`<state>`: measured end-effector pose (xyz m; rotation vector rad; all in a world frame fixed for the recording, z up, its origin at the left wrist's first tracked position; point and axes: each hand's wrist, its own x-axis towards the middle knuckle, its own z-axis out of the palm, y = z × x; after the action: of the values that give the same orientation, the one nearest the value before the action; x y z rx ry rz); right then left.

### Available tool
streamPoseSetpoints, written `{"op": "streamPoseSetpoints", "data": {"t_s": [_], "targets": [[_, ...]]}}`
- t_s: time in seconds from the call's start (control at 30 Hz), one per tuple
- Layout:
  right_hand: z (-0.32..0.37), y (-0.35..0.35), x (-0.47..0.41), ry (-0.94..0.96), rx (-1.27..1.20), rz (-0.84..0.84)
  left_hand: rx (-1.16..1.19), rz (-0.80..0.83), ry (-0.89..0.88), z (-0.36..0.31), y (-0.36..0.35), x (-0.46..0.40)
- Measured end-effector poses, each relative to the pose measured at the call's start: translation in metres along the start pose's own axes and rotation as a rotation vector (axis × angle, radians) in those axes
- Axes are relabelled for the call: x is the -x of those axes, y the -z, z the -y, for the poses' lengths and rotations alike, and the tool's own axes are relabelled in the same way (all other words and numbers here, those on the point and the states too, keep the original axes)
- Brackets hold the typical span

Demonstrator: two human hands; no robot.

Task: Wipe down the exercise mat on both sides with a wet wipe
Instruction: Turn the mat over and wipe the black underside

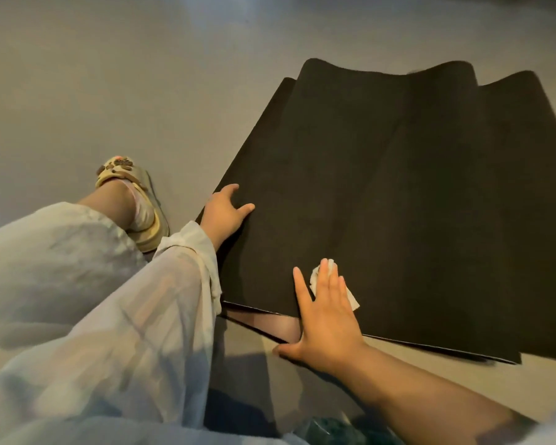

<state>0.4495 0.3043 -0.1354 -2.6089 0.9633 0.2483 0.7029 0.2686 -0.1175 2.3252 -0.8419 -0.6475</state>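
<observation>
Two hands flat on black exercise mat (398, 187), folded over itself on the grey floor (109, 75) — left hand (223, 213) spread near its left edge, right hand (326, 319) fingers straight, pressing white wet wipe (350, 297) onto near edge — sandalled foot (132, 200) just left of the mat

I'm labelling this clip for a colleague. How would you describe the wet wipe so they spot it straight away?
Find the big black mat spread on the grey floor. Near its front edge the right hand lies flat on it. The wet wipe is the small crumpled white scrap peeking from under those fingers, the only pale thing on the mat.
</observation>
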Motion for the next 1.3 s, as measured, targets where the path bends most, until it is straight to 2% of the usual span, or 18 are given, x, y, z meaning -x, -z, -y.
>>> {"op": "streamPoseSetpoints", "data": {"t_s": [0.1,0.17,0.27,0.53,0.63,0.73,0.77,0.9,0.93,1.0,1.1,1.2,1.3], "targets": [[0.002,-0.004,0.000,-0.016,0.031,0.017,-0.105,0.179,-0.141,-0.002,-0.004,0.010],[-0.002,-0.004,0.005,-0.018,0.032,0.012,-0.220,0.296,-0.118,-0.003,-0.010,0.018],[-0.014,0.003,0.017,-0.009,0.045,0.021,-0.296,0.278,-0.099,-0.006,-0.019,0.025],[-0.070,0.029,0.070,0.037,0.147,0.116,-0.241,0.359,-0.143,-0.016,-0.061,0.064],[-0.076,0.029,0.078,0.114,0.148,0.026,-0.239,0.327,-0.155,-0.016,-0.057,0.065],[-0.068,0.032,0.068,0.258,-0.021,0.049,-0.274,0.239,-0.195,-0.009,-0.034,0.055],[-0.066,0.033,0.062,0.298,-0.044,0.011,-0.298,0.232,-0.192,-0.005,-0.026,0.052],[-0.056,0.045,0.042,0.270,-0.255,-0.115,-0.524,0.262,-0.166,0.006,-0.007,0.049],[-0.056,0.047,0.036,0.237,-0.350,-0.162,-0.501,0.244,-0.212,0.003,-0.006,0.049],[-0.058,0.054,0.022,0.137,-0.538,-0.240,-0.265,0.230,-0.323,-0.013,-0.007,0.050],[-0.058,0.067,0.001,0.005,-0.732,-0.242,0.100,0.376,-0.415,-0.051,-0.013,0.061],[-0.058,0.075,-0.015,-0.048,-0.853,-0.238,0.152,0.613,-0.440,-0.072,-0.020,0.071],[-0.060,0.083,-0.029,-0.062,-0.929,-0.348,0.140,0.702,-0.386,-0.072,-0.031,0.073]]}}
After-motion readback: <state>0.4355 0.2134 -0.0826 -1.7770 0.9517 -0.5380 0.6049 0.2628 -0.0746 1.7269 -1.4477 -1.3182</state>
